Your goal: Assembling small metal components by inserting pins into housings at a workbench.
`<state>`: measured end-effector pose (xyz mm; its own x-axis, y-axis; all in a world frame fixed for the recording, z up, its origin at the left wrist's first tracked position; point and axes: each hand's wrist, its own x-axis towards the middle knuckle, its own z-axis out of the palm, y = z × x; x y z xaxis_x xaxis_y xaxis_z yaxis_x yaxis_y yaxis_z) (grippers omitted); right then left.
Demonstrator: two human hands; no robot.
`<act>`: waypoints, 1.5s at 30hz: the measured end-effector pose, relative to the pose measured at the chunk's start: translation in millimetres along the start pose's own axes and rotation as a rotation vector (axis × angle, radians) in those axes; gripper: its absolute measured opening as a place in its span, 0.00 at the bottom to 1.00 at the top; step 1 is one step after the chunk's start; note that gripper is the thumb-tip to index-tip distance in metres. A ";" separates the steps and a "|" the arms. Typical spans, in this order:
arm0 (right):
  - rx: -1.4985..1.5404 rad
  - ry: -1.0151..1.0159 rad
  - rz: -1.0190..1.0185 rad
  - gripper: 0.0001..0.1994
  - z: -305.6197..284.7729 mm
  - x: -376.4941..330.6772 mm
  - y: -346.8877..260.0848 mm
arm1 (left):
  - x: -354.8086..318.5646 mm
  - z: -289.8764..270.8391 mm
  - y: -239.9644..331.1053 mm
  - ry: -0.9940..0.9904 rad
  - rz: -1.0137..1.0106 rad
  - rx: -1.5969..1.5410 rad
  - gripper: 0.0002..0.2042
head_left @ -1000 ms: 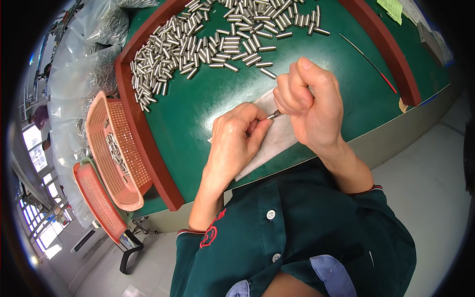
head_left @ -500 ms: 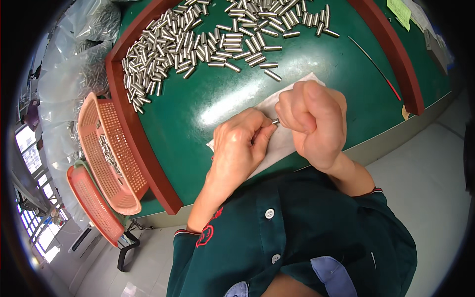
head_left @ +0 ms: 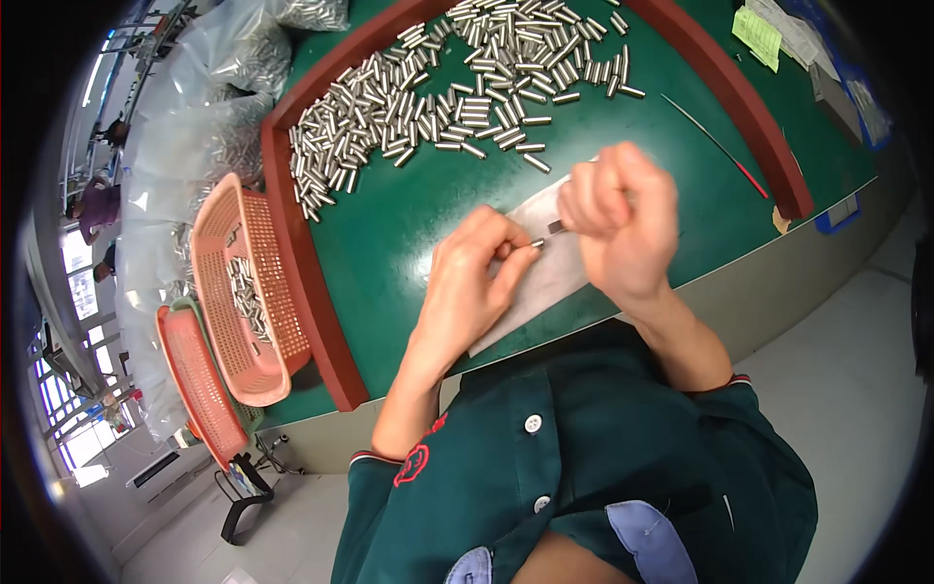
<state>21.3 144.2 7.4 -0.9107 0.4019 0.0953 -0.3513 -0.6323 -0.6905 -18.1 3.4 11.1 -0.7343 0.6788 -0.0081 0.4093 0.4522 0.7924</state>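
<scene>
Above a pale cloth [head_left: 540,290] on the green tabletop, my left hand [head_left: 467,282] pinches a small silvery metal cylinder [head_left: 537,243] between thumb and fingers, its end poking out toward the right. My right hand [head_left: 628,229] is curled into a fist just beyond it, slightly blurred. A short dark, blunt-ended piece [head_left: 556,227] sticks out of this fist on the side facing the cylinder; the rest is hidden in the palm, so its kind is unclear. A small gap shows between the two pieces. Farther back lies a large heap of similar metal cylinders [head_left: 389,107].
A red-brown raised border [head_left: 316,302] edges the work area at left, back and right. A thin rod tool with a red handle [head_left: 744,175] lies at right. Left of the border, a pink basket [head_left: 224,321] holds some cylinders, near clear bags [head_left: 165,185] of metal parts.
My right fist has turned and tipped a little, and the dark piece in it now shows. My left hand still pinches the cylinder. The whole view has shifted slightly.
</scene>
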 end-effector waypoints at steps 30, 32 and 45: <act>0.155 0.139 -0.030 0.21 -26.8 2.5 -21.1 | 60.1 4.4 -4.7 0.058 0.300 0.518 0.03; 0.129 0.119 -0.045 0.20 -25.8 1.4 -25.6 | 52.7 0.1 1.9 0.042 0.266 0.456 0.04; 0.005 0.026 0.090 0.20 -6.9 -3.1 -6.8 | 2.0 13.5 6.6 -0.001 -0.074 0.095 0.04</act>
<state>28.0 151.8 6.9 -0.9326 0.3606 0.0146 -0.2699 -0.6701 -0.6914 -9.5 15.5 8.1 -0.7639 0.6420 -0.0655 0.4033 0.5542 0.7281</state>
